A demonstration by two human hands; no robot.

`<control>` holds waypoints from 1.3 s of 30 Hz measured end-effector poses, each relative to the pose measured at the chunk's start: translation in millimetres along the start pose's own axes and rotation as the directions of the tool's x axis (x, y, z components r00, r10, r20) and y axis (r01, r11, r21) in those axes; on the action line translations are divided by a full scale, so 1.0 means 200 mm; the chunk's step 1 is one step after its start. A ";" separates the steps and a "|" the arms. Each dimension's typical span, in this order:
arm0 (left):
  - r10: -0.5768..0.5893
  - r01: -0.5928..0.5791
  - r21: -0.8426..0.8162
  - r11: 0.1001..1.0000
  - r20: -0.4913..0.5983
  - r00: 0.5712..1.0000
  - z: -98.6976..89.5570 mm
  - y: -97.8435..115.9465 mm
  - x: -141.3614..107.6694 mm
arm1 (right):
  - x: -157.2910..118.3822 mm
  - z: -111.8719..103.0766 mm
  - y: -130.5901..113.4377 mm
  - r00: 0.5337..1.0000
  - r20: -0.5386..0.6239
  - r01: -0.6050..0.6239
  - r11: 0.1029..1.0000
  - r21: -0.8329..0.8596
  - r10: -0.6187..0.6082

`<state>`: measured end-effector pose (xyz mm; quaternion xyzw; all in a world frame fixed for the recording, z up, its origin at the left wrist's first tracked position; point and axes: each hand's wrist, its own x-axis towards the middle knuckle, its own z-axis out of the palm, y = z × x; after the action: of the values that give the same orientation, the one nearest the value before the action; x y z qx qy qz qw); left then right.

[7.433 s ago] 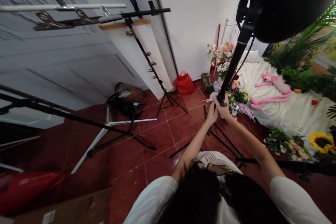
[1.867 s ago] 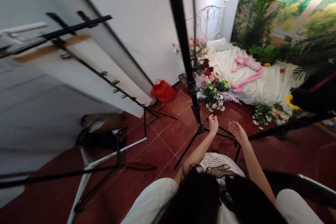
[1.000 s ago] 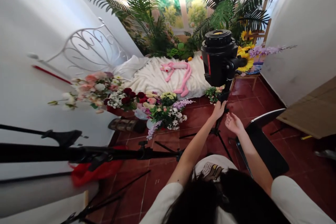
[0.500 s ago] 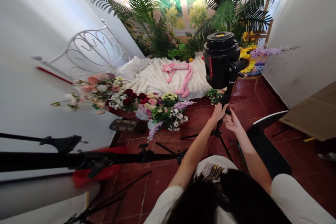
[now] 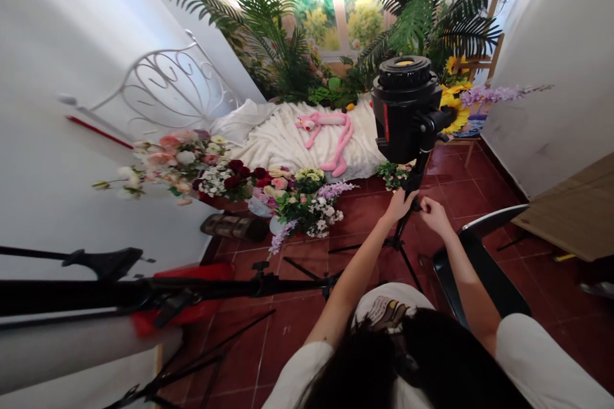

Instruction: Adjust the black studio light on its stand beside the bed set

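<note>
A black studio light [image 5: 401,118] stands upright in front of me on a black light stand [image 5: 401,225]. My left hand [image 5: 399,206] is wrapped around the stand's pole, below the lamp head. Just right of the pole, my right hand [image 5: 434,214] is closed at a dark knob [image 5: 415,204] on the stand; its fingertips are curled together, and whether they grip the knob is hard to see. The stand's legs spread over the red floor tiles below.
A bed with a white blanket [image 5: 268,147] bears a pink plush toy [image 5: 326,134]. Flower bouquets [image 5: 307,204] are in front of it. A black chair [image 5: 489,268] is at my right. Another black stand [image 5: 206,287] crosses the left side. Palm plants [image 5: 273,13] rise behind.
My right hand has turned and its fingers have curled in more tightly beside the pole. My left hand keeps its hold, and the light stays where it was.
</note>
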<state>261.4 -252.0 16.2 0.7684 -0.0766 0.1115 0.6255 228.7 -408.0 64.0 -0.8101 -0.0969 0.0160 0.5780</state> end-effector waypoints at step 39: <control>-0.035 0.019 -0.297 0.955 -0.052 0.998 0.05 0.10 0.06 | 0.53 0.02 -0.61 0.885 -0.162 0.446 0.895 0.028 -0.436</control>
<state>267.9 -266.6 36.6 0.6636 -0.0643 0.1118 0.7369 315.2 -346.7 187.2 -0.7466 -0.2335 -0.1743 0.5980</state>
